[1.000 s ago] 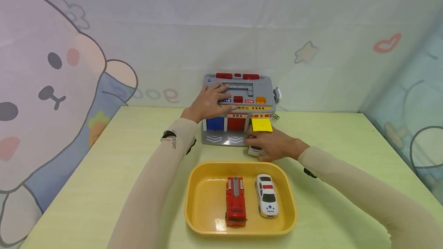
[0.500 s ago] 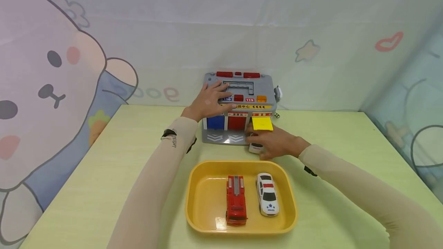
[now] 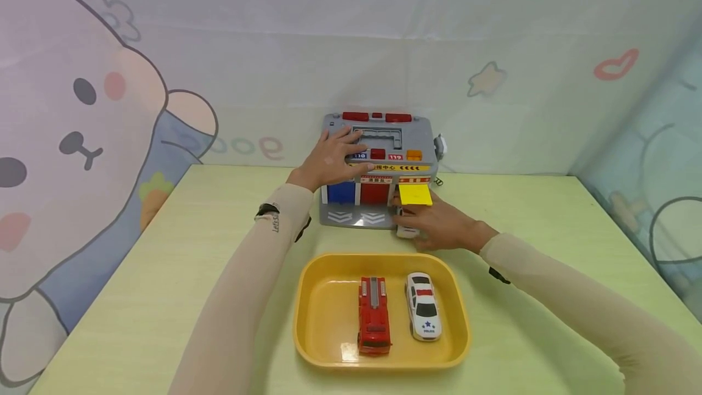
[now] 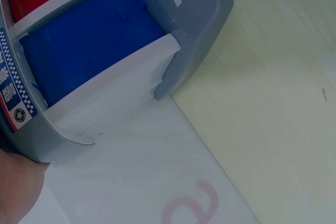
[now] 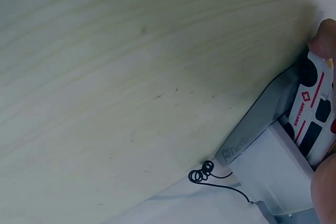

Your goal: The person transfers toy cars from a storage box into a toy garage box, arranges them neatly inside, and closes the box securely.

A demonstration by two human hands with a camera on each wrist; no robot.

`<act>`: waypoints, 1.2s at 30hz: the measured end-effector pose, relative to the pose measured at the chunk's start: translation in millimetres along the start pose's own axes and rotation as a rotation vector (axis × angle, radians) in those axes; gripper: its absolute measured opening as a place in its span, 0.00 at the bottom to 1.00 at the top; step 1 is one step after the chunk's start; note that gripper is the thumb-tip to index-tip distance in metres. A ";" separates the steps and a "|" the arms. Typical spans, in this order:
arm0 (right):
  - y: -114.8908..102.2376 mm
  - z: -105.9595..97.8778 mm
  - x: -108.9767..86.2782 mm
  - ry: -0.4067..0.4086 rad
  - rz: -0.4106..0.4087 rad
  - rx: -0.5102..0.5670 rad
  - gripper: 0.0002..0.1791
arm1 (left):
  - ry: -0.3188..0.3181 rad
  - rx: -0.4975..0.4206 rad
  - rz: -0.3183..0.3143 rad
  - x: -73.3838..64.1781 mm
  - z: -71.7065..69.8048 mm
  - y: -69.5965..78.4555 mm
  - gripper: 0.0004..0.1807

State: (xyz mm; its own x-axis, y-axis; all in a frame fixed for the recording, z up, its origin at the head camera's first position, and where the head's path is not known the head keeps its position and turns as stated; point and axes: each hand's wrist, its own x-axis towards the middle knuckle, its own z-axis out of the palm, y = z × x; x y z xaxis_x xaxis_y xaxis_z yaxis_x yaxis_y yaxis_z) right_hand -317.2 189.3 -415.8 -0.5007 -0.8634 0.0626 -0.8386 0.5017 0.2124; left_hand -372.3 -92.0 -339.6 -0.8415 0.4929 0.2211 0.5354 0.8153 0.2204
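A grey toy rescue station [image 3: 417, 133] stands near the back of the table. My left hand [image 3: 331, 161] rests on its roof with the fingers spread. The blue door [image 4: 94, 40] and the red door [image 3: 375, 194] are down, while the yellow door [image 3: 415, 195] at the right is raised. Under that door my right hand [image 3: 441, 222] grips a white toy ambulance [image 5: 310, 103] at the bay opening. In the head view the hand and the yellow door hide most of the ambulance; one end sticks out over the ramp.
In front of the station lies a yellow tray [image 3: 323, 322] holding a red toy fire truck [image 3: 374, 316] and a white toy police car [image 3: 424, 306]. A coiled black wire [image 5: 202, 172] sticks out by the station's side. A printed cloth [image 3: 384, 47] hangs behind the table.
The ambulance has moved slightly farther toward the bay, along with my right hand. My left hand stays on the roof.
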 end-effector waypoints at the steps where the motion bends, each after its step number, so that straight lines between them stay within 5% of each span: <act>1: -0.2 -0.4 -0.3 0.004 -0.001 -0.005 0.30 | 0.000 0.002 0.000 0.0 0.0 -0.3 0.34; 7: 0.7 -1.3 -2.3 0.054 -0.022 -0.047 0.28 | 0.002 0.005 0.001 0.2 0.1 -0.1 0.34; 19: 1.7 14.7 -12.5 0.281 -0.128 -0.214 0.26 | -0.004 0.009 -0.007 0.4 -1.3 0.9 0.34; 26: 1.1 16.0 -18.8 0.255 -0.107 -0.161 0.23 | -0.004 -0.005 0.002 -0.7 -0.5 -0.6 0.34; 36: 0.7 20.0 -34.2 0.170 -0.030 0.015 0.33 | 0.005 -0.008 0.011 -0.6 -1.1 -0.8 0.33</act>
State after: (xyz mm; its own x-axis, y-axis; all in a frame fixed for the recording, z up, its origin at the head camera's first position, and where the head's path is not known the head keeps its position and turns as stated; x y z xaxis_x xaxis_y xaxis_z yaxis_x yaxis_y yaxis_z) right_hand -305.0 220.3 -437.2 -0.4330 -0.8739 0.2208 -0.8562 0.4753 0.2023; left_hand -372.2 -93.3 -338.8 -0.8354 0.5001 0.2280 0.5450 0.8075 0.2256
